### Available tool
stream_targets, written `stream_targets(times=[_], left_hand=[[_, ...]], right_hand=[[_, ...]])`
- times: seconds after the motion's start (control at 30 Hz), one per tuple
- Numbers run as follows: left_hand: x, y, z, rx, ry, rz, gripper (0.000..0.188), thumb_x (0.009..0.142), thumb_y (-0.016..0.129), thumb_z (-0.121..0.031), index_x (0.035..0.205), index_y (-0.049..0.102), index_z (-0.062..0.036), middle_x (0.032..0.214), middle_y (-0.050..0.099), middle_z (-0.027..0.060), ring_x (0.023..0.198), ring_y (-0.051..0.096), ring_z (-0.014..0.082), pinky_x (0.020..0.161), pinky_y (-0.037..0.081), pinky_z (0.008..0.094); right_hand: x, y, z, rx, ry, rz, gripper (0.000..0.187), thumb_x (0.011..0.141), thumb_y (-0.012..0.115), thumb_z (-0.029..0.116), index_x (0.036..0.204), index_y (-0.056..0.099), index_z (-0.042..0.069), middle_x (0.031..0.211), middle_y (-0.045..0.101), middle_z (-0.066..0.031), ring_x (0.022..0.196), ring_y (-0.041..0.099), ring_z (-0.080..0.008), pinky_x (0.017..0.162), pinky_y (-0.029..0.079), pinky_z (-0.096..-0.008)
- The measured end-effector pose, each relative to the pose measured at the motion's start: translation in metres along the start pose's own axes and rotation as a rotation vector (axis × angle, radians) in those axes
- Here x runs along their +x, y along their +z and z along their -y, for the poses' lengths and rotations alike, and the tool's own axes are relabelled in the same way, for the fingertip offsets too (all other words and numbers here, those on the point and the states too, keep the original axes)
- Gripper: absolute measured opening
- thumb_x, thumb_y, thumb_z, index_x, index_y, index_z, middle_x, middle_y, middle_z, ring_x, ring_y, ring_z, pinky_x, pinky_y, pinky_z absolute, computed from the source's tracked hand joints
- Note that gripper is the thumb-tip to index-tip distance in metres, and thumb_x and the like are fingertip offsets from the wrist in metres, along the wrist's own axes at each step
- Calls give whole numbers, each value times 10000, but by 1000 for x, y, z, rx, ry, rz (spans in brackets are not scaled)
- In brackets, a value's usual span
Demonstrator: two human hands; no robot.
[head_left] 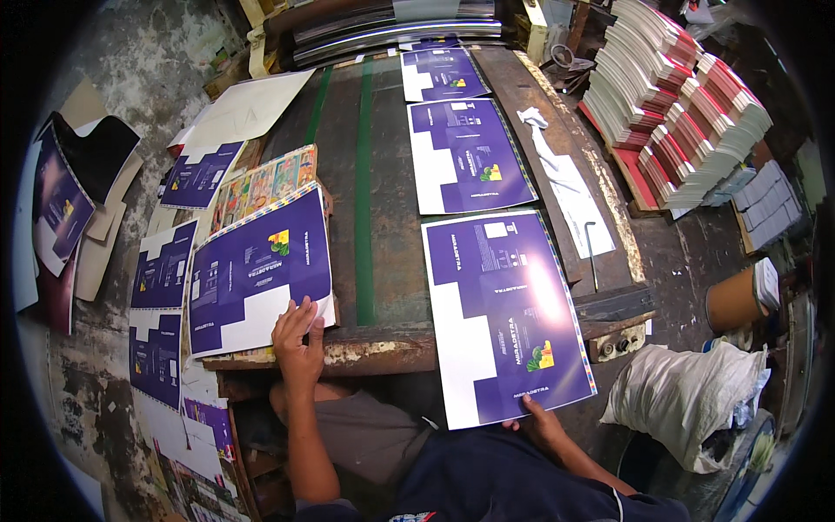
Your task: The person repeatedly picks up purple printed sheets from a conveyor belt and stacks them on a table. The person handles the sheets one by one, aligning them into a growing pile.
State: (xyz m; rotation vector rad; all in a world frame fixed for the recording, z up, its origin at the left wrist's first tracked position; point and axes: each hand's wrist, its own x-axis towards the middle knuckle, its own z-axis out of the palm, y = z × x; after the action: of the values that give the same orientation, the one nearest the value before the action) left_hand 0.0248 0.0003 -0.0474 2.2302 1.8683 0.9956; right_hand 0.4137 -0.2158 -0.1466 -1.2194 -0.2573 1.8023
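My right hand (541,424) holds the near edge of a large purple-and-white printed sheet (487,300), thumb on top and fingertips underneath. This sheet lies with its far part on the dark machine bed, and its near part juts past the bed's front edge. At the left, my left hand (300,337) is at the near right corner of another printed sheet (261,270), which tops a stack. Its fingers are bent around that slightly raised corner. Farther up the bed, another printed sheet (465,161) lies in line, its near edge close to the first.
Green straps (365,191) run along the bed (391,252) toward rollers (400,39). A hex key (593,252) and white cloth (544,143) rest on its right side. Tall red-and-white stacks (644,78) stand at far right, a white sack (683,400) at near right.
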Motion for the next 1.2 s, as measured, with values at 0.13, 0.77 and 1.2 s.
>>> stream_targets(times=[0.13,0.77,1.2], left_hand=[[5,7,-7,-45,-101,-85,325,1003,546,-267,1070,724,-4,1126,710,132,1137,603,350,994,421,435],[1,16,-12,10,-68,-133,245,847,761,-206,988,712,-12,1120,703,142,1157,581,381,1002,416,465],[0,15,-12,6,-56,-122,261,824,778,-195,1005,702,-23,1132,696,138,1169,577,390,1004,408,469]], right_hand=[[10,6,6,24,-14,21,423,1021,483,397,1086,576,-10,860,658,-144,791,641,-234,698,480,-325],[81,27,27,298,-91,-12,520,1032,378,507,1190,494,25,859,642,-155,617,584,-169,737,558,-415],[79,66,41,219,-364,-147,700,1015,481,360,1561,80,181,1290,529,-157,809,602,-192,733,582,-428]])
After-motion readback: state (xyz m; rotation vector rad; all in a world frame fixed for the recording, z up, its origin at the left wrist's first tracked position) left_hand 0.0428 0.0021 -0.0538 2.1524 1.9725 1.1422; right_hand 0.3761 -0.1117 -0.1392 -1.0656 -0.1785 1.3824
